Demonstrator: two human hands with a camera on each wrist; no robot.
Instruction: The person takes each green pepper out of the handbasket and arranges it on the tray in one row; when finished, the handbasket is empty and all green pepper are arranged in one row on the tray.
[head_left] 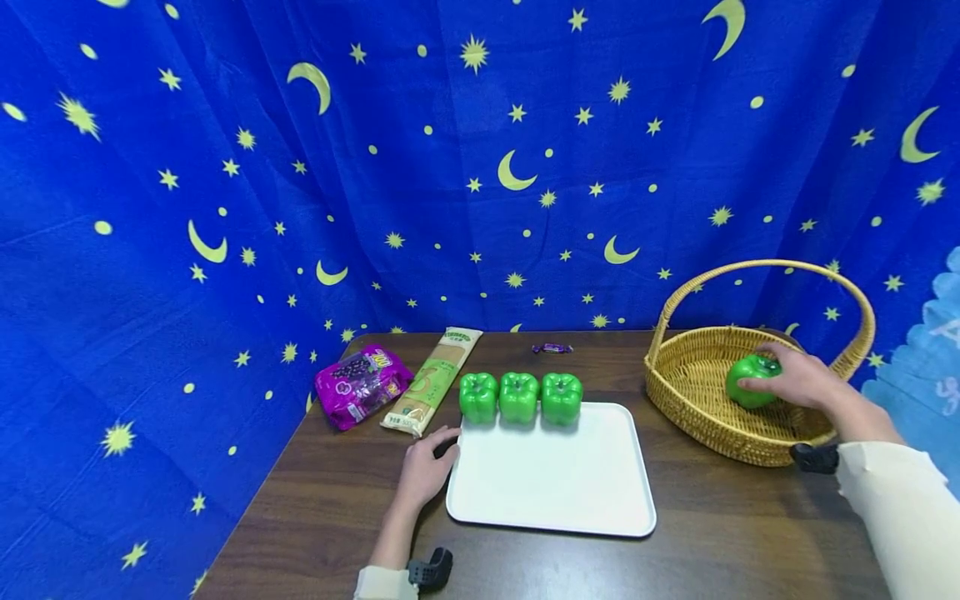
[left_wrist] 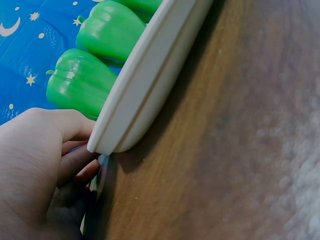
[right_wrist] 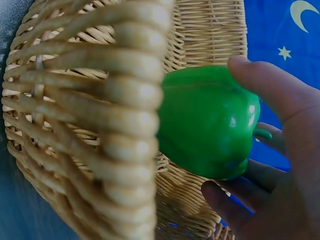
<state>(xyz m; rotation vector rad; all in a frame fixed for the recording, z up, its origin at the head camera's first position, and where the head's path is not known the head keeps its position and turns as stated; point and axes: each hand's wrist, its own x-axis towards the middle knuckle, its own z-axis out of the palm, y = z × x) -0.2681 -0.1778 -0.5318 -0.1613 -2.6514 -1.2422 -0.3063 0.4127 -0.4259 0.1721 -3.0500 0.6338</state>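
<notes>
Inside the wicker basket (head_left: 686, 367), my right hand (head_left: 806, 379) grips a green bell pepper (head_left: 750, 379). In the right wrist view my thumb lies along one side of this bell pepper (right_wrist: 210, 120), with fingers curled near its stem end. At the upper left corner of the white tray (head_left: 551, 475), my left hand (head_left: 427, 467) holds the rim between thumb and fingers; the left wrist view shows the tray's edge (left_wrist: 145, 75) there. Three more green bell peppers (head_left: 519, 398) stand in a row along the tray's far side.
Left of the tray lie a pack of noodles (head_left: 433, 383) and a purple snack bag (head_left: 362, 386). A small purple wrapped candy (head_left: 552, 348) lies behind the peppers. The basket's tall handle (head_left: 765, 265) arches over it. A blue star-and-moon curtain (head_left: 450, 167) hangs behind the wooden table (head_left: 322, 517).
</notes>
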